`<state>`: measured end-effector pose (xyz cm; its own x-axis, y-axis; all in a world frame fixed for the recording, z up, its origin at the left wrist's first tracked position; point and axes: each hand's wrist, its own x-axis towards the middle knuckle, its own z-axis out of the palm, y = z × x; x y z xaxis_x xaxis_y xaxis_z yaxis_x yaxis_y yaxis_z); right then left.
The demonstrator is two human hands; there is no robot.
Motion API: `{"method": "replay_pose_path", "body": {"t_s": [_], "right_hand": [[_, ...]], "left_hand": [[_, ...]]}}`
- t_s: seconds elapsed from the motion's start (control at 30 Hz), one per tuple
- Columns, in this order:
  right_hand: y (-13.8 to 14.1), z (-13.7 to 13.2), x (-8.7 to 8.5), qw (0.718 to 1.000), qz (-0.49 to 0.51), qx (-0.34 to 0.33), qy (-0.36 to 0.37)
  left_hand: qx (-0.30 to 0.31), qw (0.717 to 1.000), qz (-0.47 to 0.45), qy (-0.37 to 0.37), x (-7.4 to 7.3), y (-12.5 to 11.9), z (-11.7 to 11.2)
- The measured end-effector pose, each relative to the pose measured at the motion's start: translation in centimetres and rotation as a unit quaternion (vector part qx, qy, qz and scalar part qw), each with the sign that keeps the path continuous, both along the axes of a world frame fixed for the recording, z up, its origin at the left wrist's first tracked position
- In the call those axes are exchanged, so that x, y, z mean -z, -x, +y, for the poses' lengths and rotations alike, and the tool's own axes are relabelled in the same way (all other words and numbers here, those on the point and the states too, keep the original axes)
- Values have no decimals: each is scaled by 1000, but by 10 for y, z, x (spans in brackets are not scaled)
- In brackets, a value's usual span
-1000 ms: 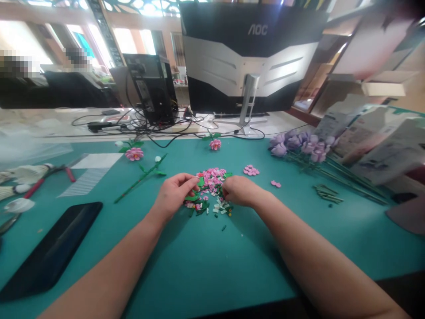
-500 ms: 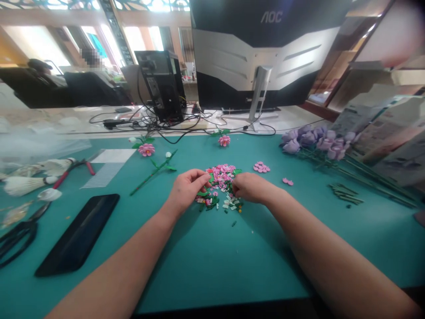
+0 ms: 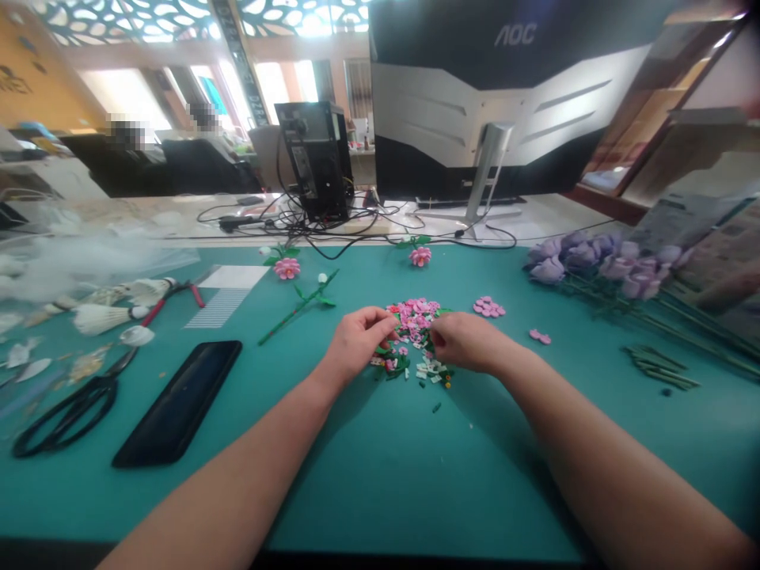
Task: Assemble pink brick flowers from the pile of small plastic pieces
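A pile of small pink, green and white brick pieces [image 3: 416, 317] lies in the middle of the teal mat [image 3: 380, 467]. My left hand [image 3: 356, 345] rests at the pile's left edge with its fingers curled and pinched over the pieces. At the pile's right edge, my right hand [image 3: 466, 340] is closed in a loose fist. What either hand holds is hidden by the fingers.
A green stem with a white bud [image 3: 297, 305], two pink brick flowers [image 3: 287, 267] [image 3: 420, 255], loose pink petals [image 3: 489, 307], purple flowers [image 3: 599, 264] and green stems [image 3: 659, 366] lie around. A black phone [image 3: 178, 400], scissors [image 3: 65, 408], pliers [image 3: 172, 297] and shuttlecocks [image 3: 100, 317] lie left. A monitor [image 3: 492, 119] stands behind.
The view has drifted, so everything sits further right and the scissors have come into sight. Both hands stay at the pile with only small finger movements.
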<state>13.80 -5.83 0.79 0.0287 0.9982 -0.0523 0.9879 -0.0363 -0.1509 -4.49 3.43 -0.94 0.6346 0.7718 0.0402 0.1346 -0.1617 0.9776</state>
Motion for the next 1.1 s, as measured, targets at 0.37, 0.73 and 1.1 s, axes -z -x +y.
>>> {"method": "replay_pose_path", "body": {"t_s": [0.37, 0.73, 1.1], "right_hand": [[7, 4, 2, 934, 311, 14, -173], [25, 7, 0, 781, 606, 64, -137], [34, 6, -2, 806, 562, 67, -175]], "left_hand": [[-1, 998, -16, 56, -7, 1, -3], [-18, 987, -91, 131, -4, -1, -3], [-4, 985, -106, 133, -5, -1, -6]]}}
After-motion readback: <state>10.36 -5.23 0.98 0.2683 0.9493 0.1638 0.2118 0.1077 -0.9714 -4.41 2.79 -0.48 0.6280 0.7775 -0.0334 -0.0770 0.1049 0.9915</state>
